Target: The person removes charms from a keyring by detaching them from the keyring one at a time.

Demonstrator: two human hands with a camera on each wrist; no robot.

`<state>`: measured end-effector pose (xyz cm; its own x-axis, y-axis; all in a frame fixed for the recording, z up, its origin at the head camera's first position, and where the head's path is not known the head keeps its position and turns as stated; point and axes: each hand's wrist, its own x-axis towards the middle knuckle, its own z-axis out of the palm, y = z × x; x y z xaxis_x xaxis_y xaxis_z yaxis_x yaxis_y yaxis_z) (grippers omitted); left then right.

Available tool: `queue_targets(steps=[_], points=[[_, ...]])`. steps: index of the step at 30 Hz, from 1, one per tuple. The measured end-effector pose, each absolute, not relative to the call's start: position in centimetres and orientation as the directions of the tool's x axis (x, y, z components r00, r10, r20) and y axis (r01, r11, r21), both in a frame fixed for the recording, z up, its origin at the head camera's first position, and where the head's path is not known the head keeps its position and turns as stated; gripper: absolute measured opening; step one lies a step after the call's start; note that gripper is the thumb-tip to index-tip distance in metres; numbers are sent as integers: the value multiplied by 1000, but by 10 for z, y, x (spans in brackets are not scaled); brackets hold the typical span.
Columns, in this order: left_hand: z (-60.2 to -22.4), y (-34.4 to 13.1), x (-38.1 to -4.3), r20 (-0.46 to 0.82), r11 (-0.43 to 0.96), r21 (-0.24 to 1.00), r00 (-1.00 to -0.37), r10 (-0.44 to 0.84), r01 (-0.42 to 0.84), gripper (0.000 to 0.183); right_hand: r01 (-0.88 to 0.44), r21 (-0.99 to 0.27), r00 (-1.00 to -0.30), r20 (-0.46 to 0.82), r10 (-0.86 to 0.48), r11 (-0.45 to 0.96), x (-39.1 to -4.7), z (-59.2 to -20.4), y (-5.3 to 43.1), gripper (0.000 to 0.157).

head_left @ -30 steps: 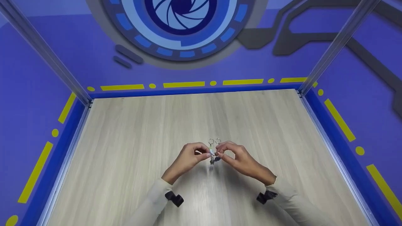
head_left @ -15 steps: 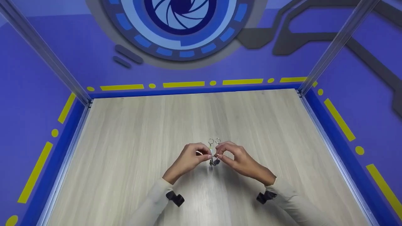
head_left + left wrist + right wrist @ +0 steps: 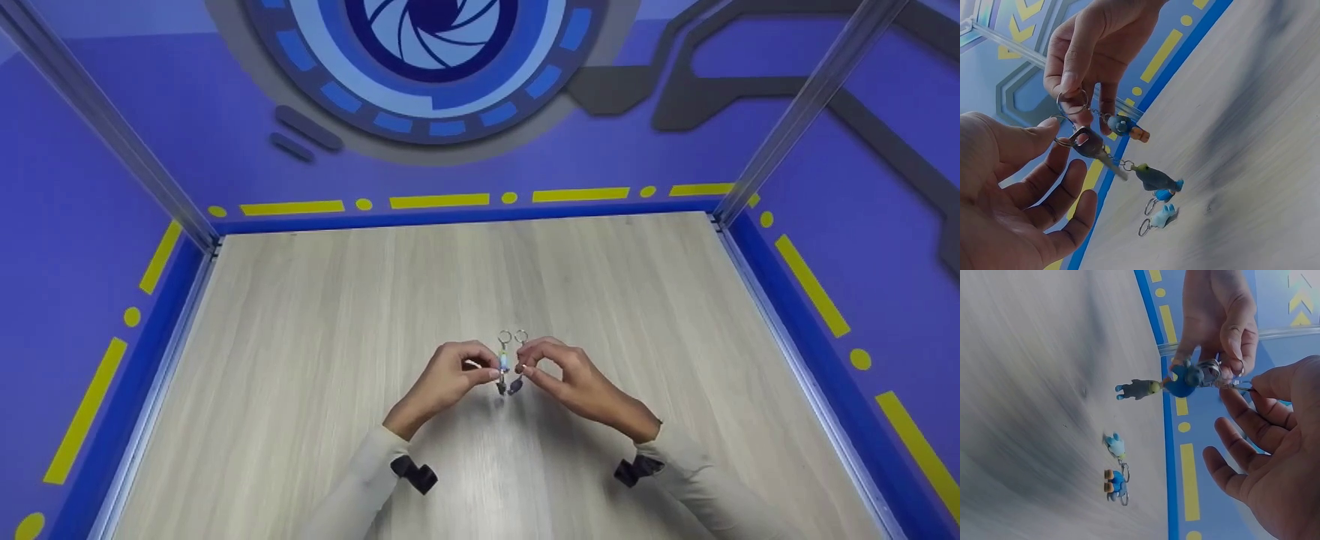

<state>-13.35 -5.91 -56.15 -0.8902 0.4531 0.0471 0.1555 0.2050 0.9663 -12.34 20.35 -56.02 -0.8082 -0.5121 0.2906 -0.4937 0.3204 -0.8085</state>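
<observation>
In the left wrist view my left hand (image 3: 1022, 185) pinches a metal key ring between thumb and forefinger. Near it hang a key (image 3: 1089, 143) and a grey figurine with a green head (image 3: 1154, 177). My right hand (image 3: 1095, 50) pinches a second key ring (image 3: 1085, 104), from which a blue figurine with orange feet (image 3: 1123, 126) dangles by a chain. The two rings meet or overlap; whether they are linked I cannot tell. In the head view, left hand (image 3: 450, 375) and right hand (image 3: 577, 379) face each other above the table, fingertips a little apart.
Two more keychains lie on the wooden table (image 3: 337, 315): a light-blue figurine (image 3: 1114, 444) and a blue one with orange feet (image 3: 1114, 482). Their rings (image 3: 505, 337) point away from me. Blue panels (image 3: 480, 169) with yellow marks border the table's back and sides.
My left hand has shifted slightly left, widening the gap between the fingertips. The hanging figurines have swung a little. The right hand stays nearly where it was.
</observation>
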Motion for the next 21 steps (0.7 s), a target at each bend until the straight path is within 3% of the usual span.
queue_targets(steps=[21], points=[[-562,-67,-130,49,241,957,-909,413,161,2,-374,-808,-901,201,-384,455,-140,-596,253,4]])
